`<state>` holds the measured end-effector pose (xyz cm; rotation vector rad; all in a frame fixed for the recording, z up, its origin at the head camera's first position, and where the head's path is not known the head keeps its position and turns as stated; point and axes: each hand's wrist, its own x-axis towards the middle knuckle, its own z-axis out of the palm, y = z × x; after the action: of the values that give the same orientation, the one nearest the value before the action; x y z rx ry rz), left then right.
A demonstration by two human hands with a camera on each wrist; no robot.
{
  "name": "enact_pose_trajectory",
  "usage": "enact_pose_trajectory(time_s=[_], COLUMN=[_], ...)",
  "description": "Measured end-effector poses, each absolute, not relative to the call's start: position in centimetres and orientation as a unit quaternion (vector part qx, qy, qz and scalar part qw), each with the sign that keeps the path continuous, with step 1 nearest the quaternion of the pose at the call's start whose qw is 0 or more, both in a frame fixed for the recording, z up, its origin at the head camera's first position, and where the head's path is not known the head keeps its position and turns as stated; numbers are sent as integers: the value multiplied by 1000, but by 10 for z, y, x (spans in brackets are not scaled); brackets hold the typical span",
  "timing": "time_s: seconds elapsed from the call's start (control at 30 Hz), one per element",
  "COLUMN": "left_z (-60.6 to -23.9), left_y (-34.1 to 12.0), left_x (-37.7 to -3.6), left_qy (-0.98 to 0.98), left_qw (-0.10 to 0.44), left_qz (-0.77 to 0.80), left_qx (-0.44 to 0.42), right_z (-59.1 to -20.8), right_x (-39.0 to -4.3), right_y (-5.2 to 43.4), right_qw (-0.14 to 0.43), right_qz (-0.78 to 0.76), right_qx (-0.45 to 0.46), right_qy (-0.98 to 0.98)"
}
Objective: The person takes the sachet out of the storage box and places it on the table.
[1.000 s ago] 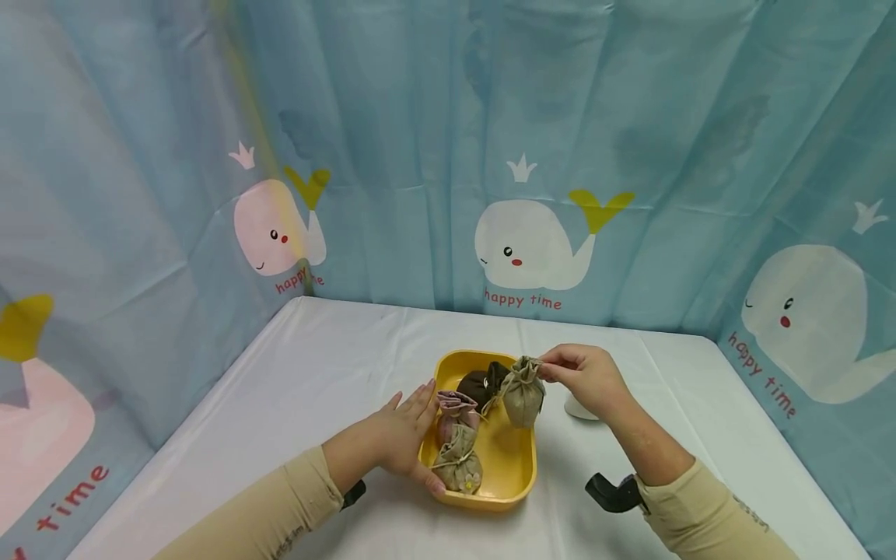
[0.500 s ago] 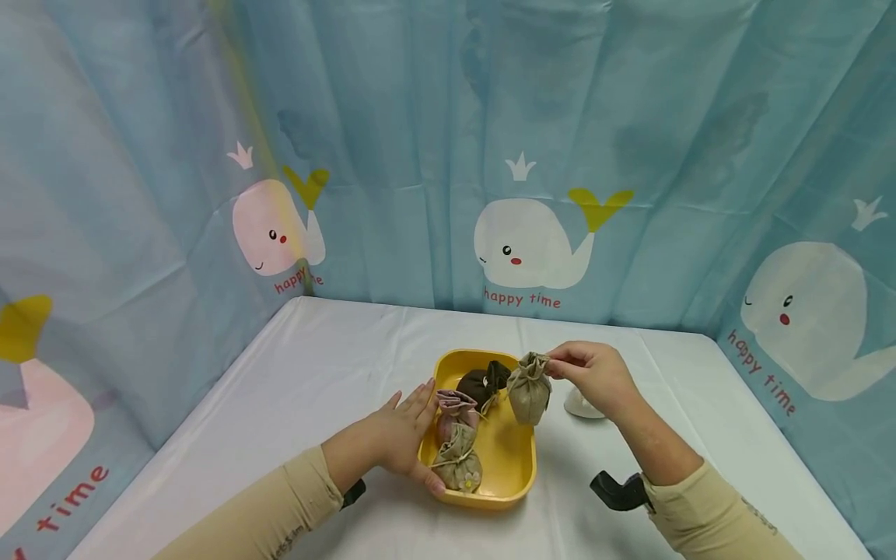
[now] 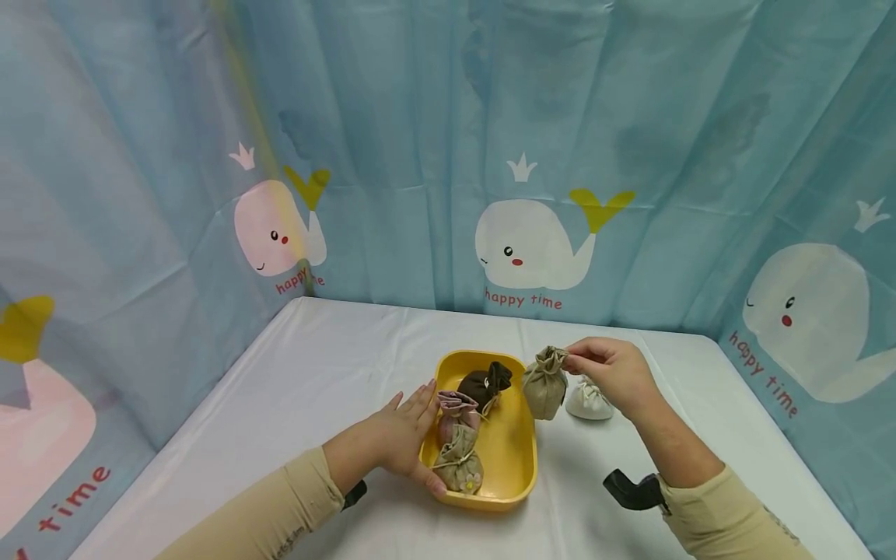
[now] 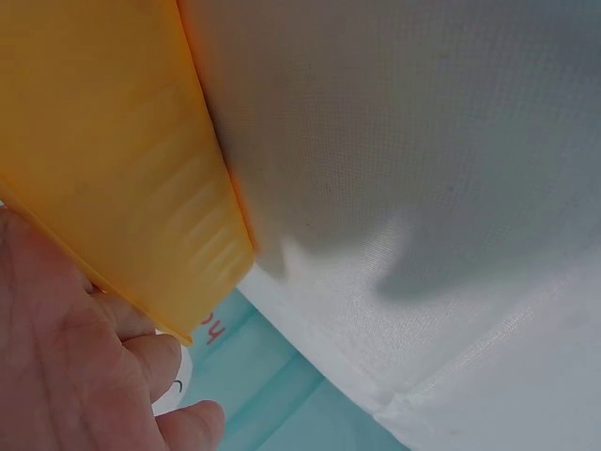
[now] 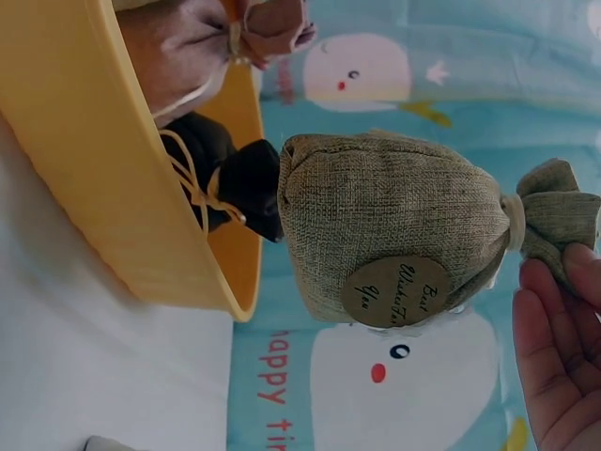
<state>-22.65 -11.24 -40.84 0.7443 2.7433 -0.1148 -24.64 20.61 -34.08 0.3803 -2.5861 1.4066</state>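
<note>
Your right hand (image 3: 610, 373) covers the very top of the olive burlap pouch (image 3: 545, 383), so you only see the gathered neck poking out between your pinching fingertips. The white pouch (image 3: 589, 398) on the tabletop (image 3: 315, 373) sits half behind that hand too. Your left hand (image 3: 404, 433) lies flat, fingers straight, against the near left rim of the yellow tray (image 3: 518, 486); the left wrist view only catches the tray's underside edge.

The burlap pouch hangs off the tabletop, just past the tray's right rim, long axis vertical, tied neck up and fat bottom down. It's coarse woven cloth with a round wooden-looking tag; the script on it is too small to read.

Inside the smooth plastic tray: a dark brown pouch (image 3: 483, 383), a pinkish one (image 3: 456, 406) and another tan burlap pouch (image 3: 458, 465).
</note>
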Motion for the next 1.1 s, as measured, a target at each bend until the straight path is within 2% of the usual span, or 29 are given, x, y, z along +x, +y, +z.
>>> enact_pose_trajectory(time_s=[1.1], left_z=[-412], left_y=[-112], left_x=[-226], left_qy=[954], left_qw=[154], left_qz=[-43], left_qx=[252], right_z=[-350], right_x=[-241], right_y=[259], right_qw=[144], right_qz=[448], right_qx=[68], right_qy=[-880])
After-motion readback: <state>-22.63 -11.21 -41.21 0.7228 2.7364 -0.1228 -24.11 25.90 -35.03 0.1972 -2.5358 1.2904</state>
